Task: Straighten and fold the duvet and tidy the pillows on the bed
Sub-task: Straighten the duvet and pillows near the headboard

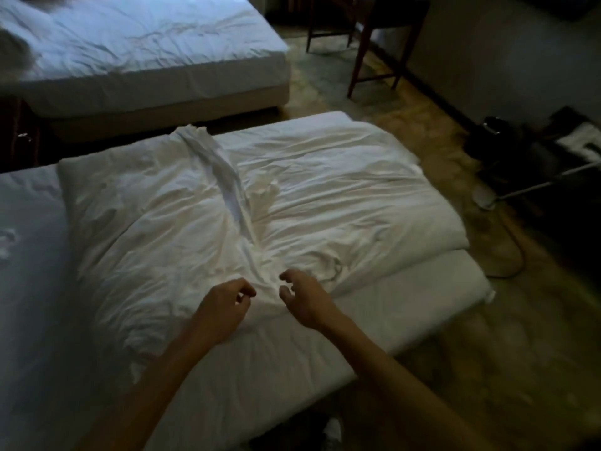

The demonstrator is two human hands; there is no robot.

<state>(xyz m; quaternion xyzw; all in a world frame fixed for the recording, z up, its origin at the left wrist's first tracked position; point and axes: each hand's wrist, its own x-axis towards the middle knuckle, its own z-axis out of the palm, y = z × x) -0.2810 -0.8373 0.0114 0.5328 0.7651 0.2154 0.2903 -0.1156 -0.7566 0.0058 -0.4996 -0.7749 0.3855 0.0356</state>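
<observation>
We look down on a bed [374,323] with a white sheet, set low on a patterned floor [406,131]. A second bed [146,60] stands beyond it, across a dark gap. The duvet [156,229] lies on our bed as a thick, creased white slab, reaching the far edge and bulging a little past the right end of the mattress. A ridge [227,177] of bunched cloth runs down its middle, from the far edge toward our hands. A wooden chair [357,60] stands on the floor by the wall, well apart from both beds. Our left hand [224,307] and right hand [302,296] hover side by side at the duvet's near edge, where the ridge ends. Each grip is apart: the fingers are loosely curled, spread from the thumb, and hold nothing.
</observation>
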